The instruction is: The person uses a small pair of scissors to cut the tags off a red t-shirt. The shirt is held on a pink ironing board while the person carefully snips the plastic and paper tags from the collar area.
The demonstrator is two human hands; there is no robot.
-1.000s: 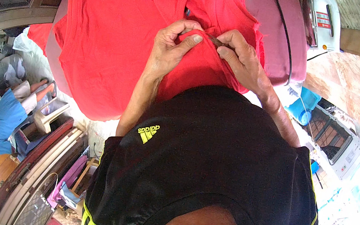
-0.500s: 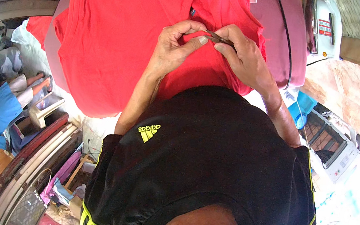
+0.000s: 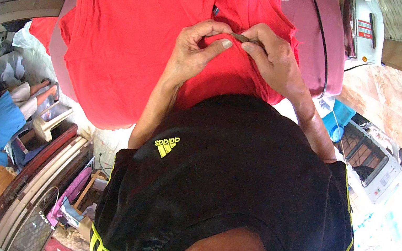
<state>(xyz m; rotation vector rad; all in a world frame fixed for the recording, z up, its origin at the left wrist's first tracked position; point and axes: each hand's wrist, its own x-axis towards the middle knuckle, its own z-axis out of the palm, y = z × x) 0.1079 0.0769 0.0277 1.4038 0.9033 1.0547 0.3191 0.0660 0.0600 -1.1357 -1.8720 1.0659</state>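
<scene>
A red garment (image 3: 119,42) of soft cloth spreads over a mauve padded surface (image 3: 334,68) in front of me. Thumb and forefinger of my left hand (image 3: 193,47) pinch a fold of the red cloth near its right part. Close beside it, my right hand (image 3: 276,58) grips small dark thread snips (image 3: 239,38) between thumb and fingers. The tips of the snips point left and meet the pinched cloth at my left fingertips. The fingers partly hide the snips' handles, and the exact spot where the blades touch is too small to make out.
A white electric iron (image 3: 378,35) stands on the right, past a black cord (image 3: 323,37) lying across the mauve surface. Farther right are a blue plastic container (image 3: 339,117) and a white-framed appliance (image 3: 383,182). On the left, a person in blue (image 3: 3,116) is near a pale stool (image 3: 46,126).
The blades of the snips, slightly apart before, now look closed together. Both hands have shifted only a little and keep their grips.
</scene>
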